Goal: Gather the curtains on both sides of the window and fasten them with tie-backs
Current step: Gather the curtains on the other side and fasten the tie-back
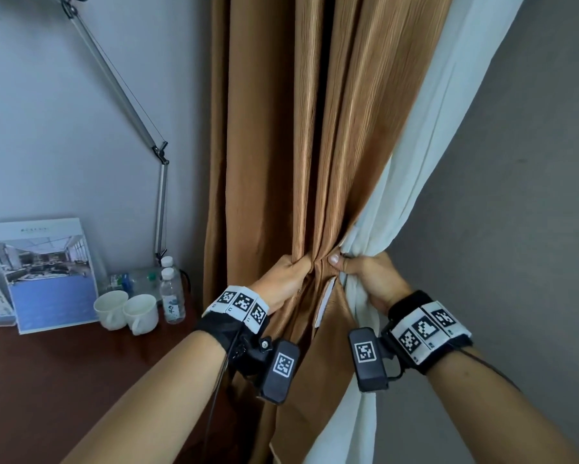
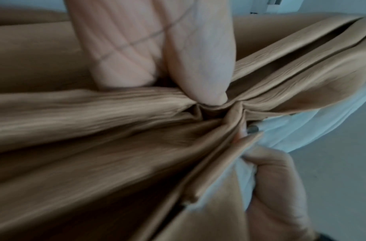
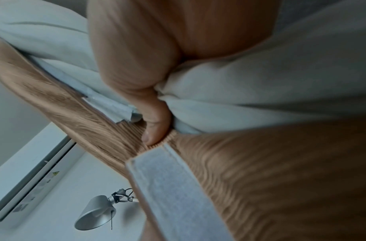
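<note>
Both hands clench gathered fabric: left hand the ribbed tan curtain, right hand the white sheer curtain. Probably next: wrapping the tan tie-back strap below the right thumb.

From the head we look forward and down, with the brown curtain toward twelve o'clock, the desk at eight and both forearms reaching in from below. On the left wrist we sit very close, facing along the left hand into bunched folds. On the right wrist we are equally near, looking along the right hand, tilted upward at a lamp head. All three views share the gathered fabric knot.
</note>
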Demonstrator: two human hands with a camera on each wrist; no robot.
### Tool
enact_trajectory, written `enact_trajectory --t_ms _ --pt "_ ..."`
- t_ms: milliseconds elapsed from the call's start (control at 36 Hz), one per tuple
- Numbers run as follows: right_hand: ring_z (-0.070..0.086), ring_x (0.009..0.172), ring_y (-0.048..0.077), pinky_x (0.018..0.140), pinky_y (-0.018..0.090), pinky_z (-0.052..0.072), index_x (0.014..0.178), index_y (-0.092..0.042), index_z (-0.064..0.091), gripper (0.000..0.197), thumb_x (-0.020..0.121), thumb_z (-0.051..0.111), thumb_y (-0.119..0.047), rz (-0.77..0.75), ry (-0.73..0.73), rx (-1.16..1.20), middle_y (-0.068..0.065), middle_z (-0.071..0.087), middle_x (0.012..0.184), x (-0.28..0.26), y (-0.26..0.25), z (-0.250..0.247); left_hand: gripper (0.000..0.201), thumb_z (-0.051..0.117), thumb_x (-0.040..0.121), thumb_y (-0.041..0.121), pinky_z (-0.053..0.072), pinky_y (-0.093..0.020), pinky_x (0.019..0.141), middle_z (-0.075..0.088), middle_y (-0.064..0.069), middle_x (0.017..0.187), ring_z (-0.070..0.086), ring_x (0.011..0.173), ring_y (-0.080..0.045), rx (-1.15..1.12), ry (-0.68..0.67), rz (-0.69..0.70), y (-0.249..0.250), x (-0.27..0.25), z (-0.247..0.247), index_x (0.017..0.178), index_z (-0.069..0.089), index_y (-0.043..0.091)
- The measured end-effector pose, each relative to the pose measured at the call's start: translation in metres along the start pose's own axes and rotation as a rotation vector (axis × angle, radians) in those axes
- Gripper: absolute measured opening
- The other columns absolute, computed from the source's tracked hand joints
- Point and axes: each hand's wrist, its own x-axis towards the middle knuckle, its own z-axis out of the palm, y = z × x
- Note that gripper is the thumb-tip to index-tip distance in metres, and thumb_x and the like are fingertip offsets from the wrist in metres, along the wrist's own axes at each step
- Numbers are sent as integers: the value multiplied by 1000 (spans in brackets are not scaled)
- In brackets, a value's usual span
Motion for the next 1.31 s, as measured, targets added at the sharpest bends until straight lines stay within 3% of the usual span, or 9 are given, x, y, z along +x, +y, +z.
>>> enact_trajectory --t_ms 167,306,472,611,750,1000,1167,1222,1305 --pt "65 87 28 91 43 53 90 -7 66 22 76 69 10 0 -46 5 8 71 83 -2 0 2 45 42 97 48 38 -32 111 63 -4 129 55 124 -16 116 -102 -39 -20 -6 1 127 61 20" --pt "70 81 18 70 24 56 88 -4 65 29 63 80 3 -21 -218 -73 4 72 79 -4 -9 3 45 45 96 50 32 -32 116 51 5 142 46 133 -11 186 -183 -63 -18 0 7 135 50 29" --pt "69 75 15 70 24 54 82 -6 66 15 75 72 6 -2 -165 -129 2 72 76 -1 -10 7 44 36 104 10 19 -21 109 35 -14 153 29 144 -27 356 -96 -117 -6 -6 8 147 33 1" --pt "67 79 22 75 32 54 86 -4 67 17 74 74 6 1 -36 -113 6 71 81 7 -5 7 34 45 102 25 36 -36 112 57 -7 131 50 124 -23 413 -108 -132 -5 0 10 130 56 10" --pt "68 79 23 73 31 54 87 -5 68 17 75 73 5 29 5 -61 7 71 83 10 -5 -4 35 70 85 40 50 -28 74 71 -3 80 66 80 -18 559 -124 -84 -5 -1 -40 87 72 5" --pt "70 75 21 69 29 55 85 -3 68 13 75 71 6 63 -49 -13 6 73 77 11 -4 0 70 67 85 51 37 -30 106 47 5 145 45 132 -11 109 399 156 40 6 -75 143 43 22" --pt "72 79 23 69 28 57 90 1 69 34 57 77 5 65 -220 -9 10 74 82 9 -5 9 123 61 63 81 16 -46 120 15 0 163 20 147 -20 -176 242 -23 33 18 -52 154 -6 32" --pt "72 78 22 67 27 57 88 2 70 33 57 76 6 74 -260 13 11 74 82 11 -5 12 133 66 55 81 21 -46 120 25 -2 160 29 144 -20 -250 166 -12 29 21 -44 155 -5 29" --pt "72 80 23 68 27 57 89 1 71 30 59 70 2 82 -276 41 11 75 84 14 -4 13 96 67 73 56 36 -43 113 50 -3 145 50 130 -18 -251 45 62 23 22 -36 152 26 21"
